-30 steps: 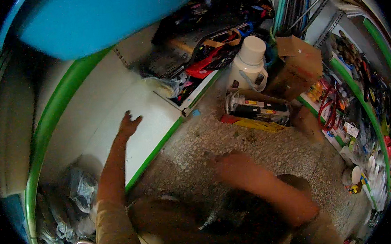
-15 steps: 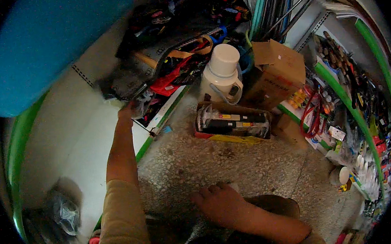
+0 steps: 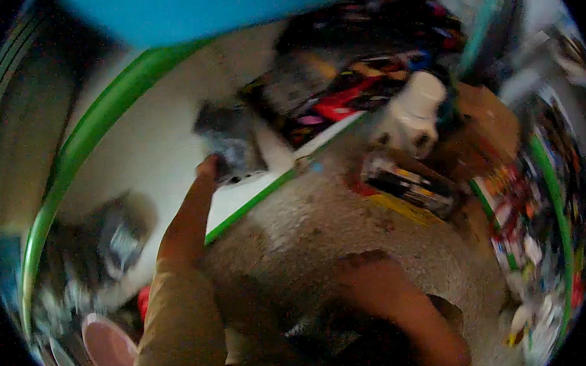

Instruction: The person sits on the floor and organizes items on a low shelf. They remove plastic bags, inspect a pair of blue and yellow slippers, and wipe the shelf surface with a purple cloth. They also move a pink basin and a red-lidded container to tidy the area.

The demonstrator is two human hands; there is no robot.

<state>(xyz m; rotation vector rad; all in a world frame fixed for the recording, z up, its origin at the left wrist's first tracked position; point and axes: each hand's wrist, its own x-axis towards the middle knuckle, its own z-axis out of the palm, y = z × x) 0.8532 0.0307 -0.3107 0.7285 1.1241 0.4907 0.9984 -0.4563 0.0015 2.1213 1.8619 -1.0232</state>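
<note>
My left hand reaches over the white shelf and is closed on the near edge of a dark packet in clear plastic. Motion blur hides what is inside that packet. Beyond it, at the shelf's far end, lies a pile of dark patterned bags, with a red packet among them. My right hand is low in front of me, over my knee, away from the goods. Its fingers are too smeared to read.
A cream vacuum flask stands on the speckled floor beside a cardboard box. Nearer is an open carton of dark packaged goods. Crowded shelves with green edges line the right. Plastic-wrapped items and a pink basin are at left.
The view has swung left, so the flask and cartons appear farther right. My left hand has come away from the dark pile with the plastic-wrapped packet, which now lies apart from it.
</note>
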